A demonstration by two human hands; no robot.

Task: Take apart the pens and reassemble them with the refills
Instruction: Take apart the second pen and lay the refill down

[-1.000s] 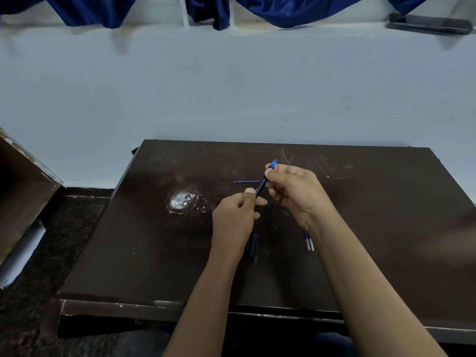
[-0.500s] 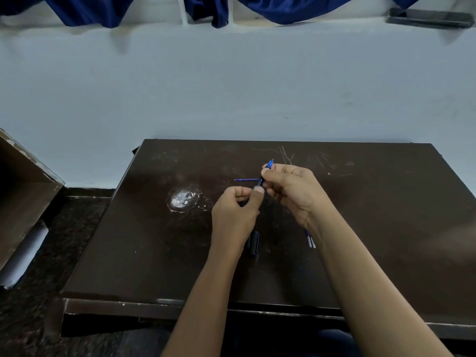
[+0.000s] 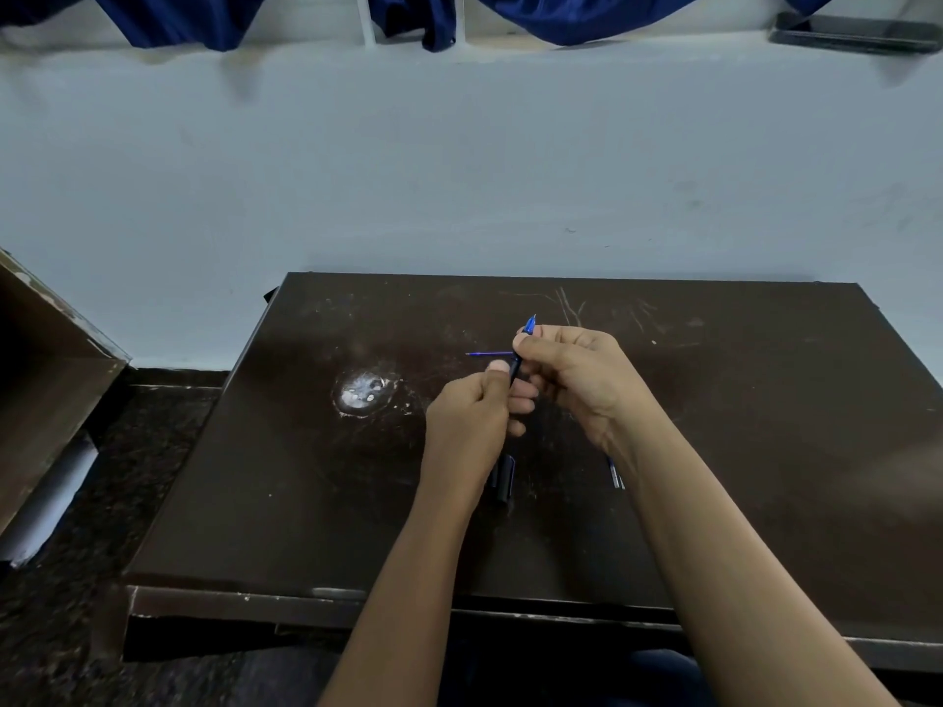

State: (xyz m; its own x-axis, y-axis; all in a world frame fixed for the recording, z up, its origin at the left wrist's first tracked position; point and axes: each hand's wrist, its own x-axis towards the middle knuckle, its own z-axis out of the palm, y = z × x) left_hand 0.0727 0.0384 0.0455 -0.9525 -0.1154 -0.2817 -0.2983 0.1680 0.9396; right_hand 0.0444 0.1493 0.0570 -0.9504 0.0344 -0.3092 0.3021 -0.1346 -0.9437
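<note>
Over the middle of the dark brown table both hands hold one pen, dark-barrelled with a blue tip pointing up and away. My left hand grips its lower barrel with the thumb on top. My right hand pinches the upper part near the blue tip. A thin blue refill lies flat on the table just left of the hands. Dark pen caps lie beside my left wrist. Blue and pale pen parts show beside my right forearm, partly hidden.
A pale worn patch marks the table left of the hands. A white wall rises behind the table, with blue cloth hanging above. A phone lies on the ledge at top right. A brown board leans at left.
Hands stay at the same spot. My left thumb has shifted along the barrel, and the pen stands slightly more upright between the hands.
</note>
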